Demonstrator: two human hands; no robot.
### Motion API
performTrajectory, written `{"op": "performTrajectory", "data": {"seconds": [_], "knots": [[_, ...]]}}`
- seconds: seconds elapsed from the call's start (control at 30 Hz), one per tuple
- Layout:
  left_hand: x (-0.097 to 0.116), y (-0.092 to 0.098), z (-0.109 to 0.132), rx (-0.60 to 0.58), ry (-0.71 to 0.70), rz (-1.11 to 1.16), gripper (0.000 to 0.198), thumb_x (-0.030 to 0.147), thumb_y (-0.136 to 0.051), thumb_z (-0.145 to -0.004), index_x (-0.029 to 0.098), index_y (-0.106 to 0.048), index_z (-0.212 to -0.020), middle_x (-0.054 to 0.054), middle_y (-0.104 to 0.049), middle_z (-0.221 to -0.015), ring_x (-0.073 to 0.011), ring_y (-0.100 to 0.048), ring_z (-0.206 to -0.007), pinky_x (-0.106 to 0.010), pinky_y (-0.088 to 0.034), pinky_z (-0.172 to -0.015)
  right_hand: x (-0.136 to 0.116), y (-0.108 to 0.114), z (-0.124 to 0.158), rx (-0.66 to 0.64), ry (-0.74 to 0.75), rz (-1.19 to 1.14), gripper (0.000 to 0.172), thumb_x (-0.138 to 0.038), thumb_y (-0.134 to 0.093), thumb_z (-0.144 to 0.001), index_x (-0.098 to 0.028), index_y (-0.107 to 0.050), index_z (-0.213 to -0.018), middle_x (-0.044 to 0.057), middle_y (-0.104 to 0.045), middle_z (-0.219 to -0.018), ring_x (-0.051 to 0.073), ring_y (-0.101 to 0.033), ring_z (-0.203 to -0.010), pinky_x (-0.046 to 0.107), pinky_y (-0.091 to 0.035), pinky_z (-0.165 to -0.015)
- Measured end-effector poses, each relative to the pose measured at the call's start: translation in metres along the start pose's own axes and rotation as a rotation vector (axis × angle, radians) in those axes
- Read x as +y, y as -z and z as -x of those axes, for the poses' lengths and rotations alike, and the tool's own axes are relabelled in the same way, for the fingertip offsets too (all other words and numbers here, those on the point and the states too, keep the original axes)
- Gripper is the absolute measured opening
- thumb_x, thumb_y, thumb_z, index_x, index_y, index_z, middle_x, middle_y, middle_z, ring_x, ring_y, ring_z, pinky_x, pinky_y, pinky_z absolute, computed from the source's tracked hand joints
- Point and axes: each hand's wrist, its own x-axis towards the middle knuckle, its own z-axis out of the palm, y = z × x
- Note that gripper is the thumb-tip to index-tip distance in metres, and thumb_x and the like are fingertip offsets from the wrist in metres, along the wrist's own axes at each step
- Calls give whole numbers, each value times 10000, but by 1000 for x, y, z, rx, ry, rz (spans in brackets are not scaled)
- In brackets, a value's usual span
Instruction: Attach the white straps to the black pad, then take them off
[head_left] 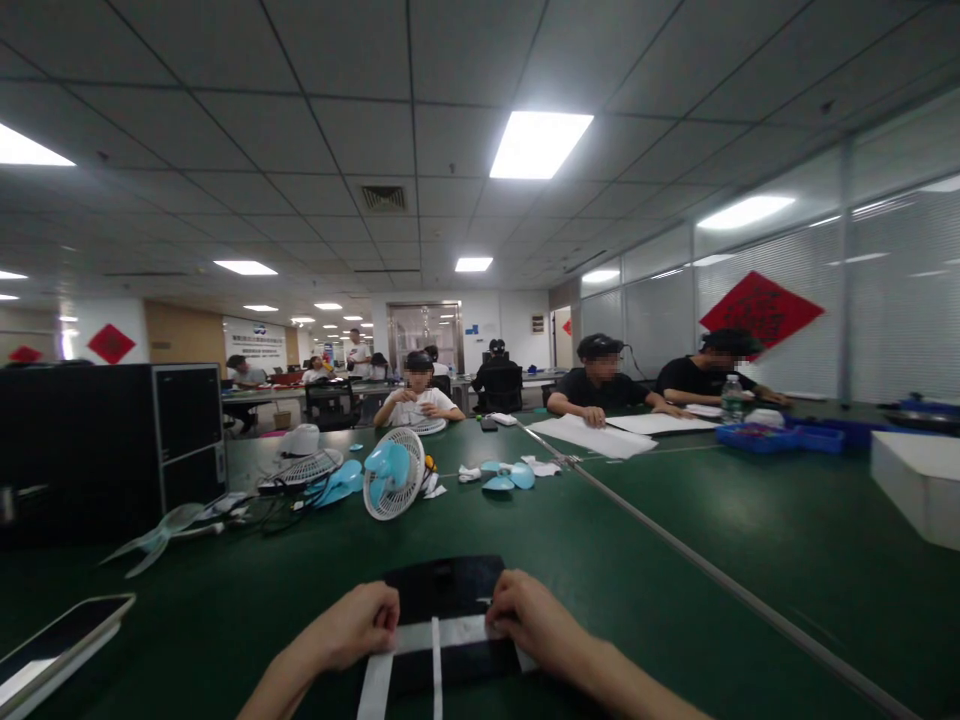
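Observation:
A black flat panel (442, 590) lies on the green tabletop right before me. Across it runs a pale strip (461, 631), which looks like tape or paper. My left hand (367, 622) is closed at the strip's left end, fingertips pinched together. At its right end my right hand (525, 615) is likewise closed, thumb and fingers together. A narrow white strip (437, 670) crosses the panel lengthwise, and a wider pale strip (375, 685) extends down below my left hand. The panel's near part runs out of the bottom of the view.
A phone (67, 640) lies at the left. Beyond the panel are a fan head (394, 474), loose blue blades (507, 476) and cables. A metal strip (675, 530) crosses the table at right, near a white box (919, 485) and blue trays (757, 437). Several people sit farther off.

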Motion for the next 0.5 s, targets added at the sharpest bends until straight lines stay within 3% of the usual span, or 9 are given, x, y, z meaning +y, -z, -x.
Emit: {"op": "performTrajectory", "data": {"seconds": [0.17,0.5], "knots": [[-5,0,0,41,19,12,287,274,-625,-656,203,-568,-929,-5,-538,-987,-167,-499,-872,-249,-380,-717,-2,10,4,-9,-47,-60,213,-142,-581,-771,-249,-746,-852,29,-614,-952,172,-553,-926,266,-404,-823],[-2,6,5,-41,87,88,334,308,-624,-679,220,-533,-989,3,-526,-1015,-170,-495,-900,-249,-371,-717,24,12,-4,-110,5,-200,261,-148,-612,-726,-230,-757,-928,16,-640,-905,159,-561,-821,234,-420,-738]]}}
